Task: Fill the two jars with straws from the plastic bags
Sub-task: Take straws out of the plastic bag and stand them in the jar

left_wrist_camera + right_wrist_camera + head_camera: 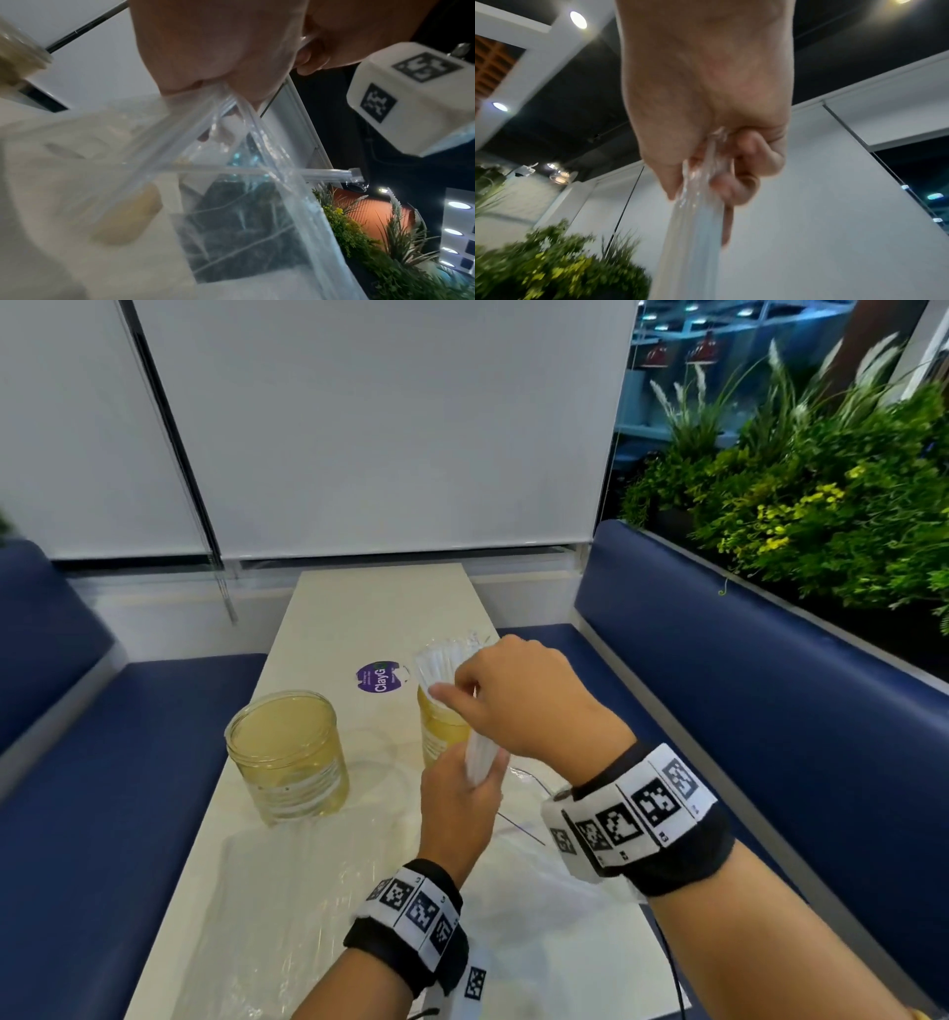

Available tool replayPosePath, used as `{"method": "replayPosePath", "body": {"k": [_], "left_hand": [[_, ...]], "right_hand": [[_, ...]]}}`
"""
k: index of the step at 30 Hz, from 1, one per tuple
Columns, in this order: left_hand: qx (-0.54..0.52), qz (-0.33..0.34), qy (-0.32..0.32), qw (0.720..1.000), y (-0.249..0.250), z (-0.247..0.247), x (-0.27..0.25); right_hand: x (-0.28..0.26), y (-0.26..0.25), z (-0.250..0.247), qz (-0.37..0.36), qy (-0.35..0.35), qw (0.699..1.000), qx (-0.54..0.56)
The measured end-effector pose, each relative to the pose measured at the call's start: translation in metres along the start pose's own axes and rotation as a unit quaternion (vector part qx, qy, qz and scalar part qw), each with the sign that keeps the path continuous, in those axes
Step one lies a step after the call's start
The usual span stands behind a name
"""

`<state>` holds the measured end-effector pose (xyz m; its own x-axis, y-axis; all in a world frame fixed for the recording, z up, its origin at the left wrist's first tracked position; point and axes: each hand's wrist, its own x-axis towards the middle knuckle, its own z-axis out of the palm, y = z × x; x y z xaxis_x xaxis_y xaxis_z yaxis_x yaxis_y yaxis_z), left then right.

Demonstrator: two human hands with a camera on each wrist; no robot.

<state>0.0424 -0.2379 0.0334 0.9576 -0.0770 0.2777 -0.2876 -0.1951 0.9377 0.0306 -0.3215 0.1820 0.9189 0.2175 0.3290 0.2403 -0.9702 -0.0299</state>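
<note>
Two yellow-tinted glass jars stand on the white table (pixel 359 608). The left jar (pixel 287 757) holds nothing. The right jar (pixel 440 734) has clear straws (pixel 441 660) fanning out of its mouth and is partly hidden by my hands. My left hand (pixel 457 809) grips the mouth of a clear zip bag (pixel 231 223), which hangs below it toward the table. My right hand (pixel 513 695) is just above it, fingers curled round a bundle of clear straws (pixel 480 757) that runs down into the left hand. In the right wrist view the straw bundle (pixel 700 213) sticks out past the curled fingers (pixel 731 188).
A second clear plastic bag (pixel 257 916) lies flat on the table's near left. A purple sticker (pixel 377 677) sits behind the jars. Blue benches (pixel 770 711) flank the table, with plants (pixel 821 505) behind the right one and white blinds (pixel 385 428) at the far end.
</note>
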Motion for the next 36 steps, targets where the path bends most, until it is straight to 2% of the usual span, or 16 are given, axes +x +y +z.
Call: {"method": "replayPosePath", "body": {"k": [4,5,7,8,9,11,14,17,23,30,33,36], "left_hand": [[0.01,0.001,0.008,1.0,0.003,-0.004,0.007],[-0.004,0.007,0.009,1.0,0.003,-0.006,0.007],[-0.026,0.019,0.012,0.999,0.001,-0.009,0.008],[-0.032,0.023,0.008,0.999,0.0,-0.01,0.009],[-0.036,0.028,0.003,0.999,0.0,-0.011,0.009],[-0.044,0.037,0.005,0.998,0.0,-0.012,0.01],[-0.062,0.016,0.014,0.998,0.0,-0.01,0.005],[-0.051,-0.041,0.026,0.998,-0.006,-0.009,0.004],[-0.07,-0.087,0.03,0.993,-0.016,-0.011,0.005],[-0.144,-0.14,0.065,0.977,-0.023,-0.02,0.003],[-0.159,-0.155,0.074,0.972,-0.029,-0.026,0.0],[-0.15,-0.139,0.078,0.976,-0.03,-0.03,-0.001]], "right_hand": [[-0.001,-0.002,0.031,0.044,0.031,0.992,0.113],[-0.002,0.0,0.038,0.068,0.055,0.98,0.181],[-0.004,0.007,0.048,0.125,0.09,0.933,0.325],[-0.005,0.008,0.054,0.14,0.084,0.917,0.364],[-0.006,0.007,0.059,0.139,0.063,0.916,0.37],[-0.008,0.001,0.07,0.116,0.034,0.937,0.328],[-0.001,-0.003,0.071,0.104,0.046,0.945,0.306],[0.015,-0.003,0.044,0.084,0.076,0.945,0.307],[0.064,0.016,-0.025,0.064,0.162,0.924,0.34],[0.072,0.017,0.012,0.092,0.156,0.907,0.38],[0.078,0.025,0.002,0.101,0.205,0.88,0.416],[0.09,0.042,-0.017,0.1,0.29,0.854,0.421]]}}
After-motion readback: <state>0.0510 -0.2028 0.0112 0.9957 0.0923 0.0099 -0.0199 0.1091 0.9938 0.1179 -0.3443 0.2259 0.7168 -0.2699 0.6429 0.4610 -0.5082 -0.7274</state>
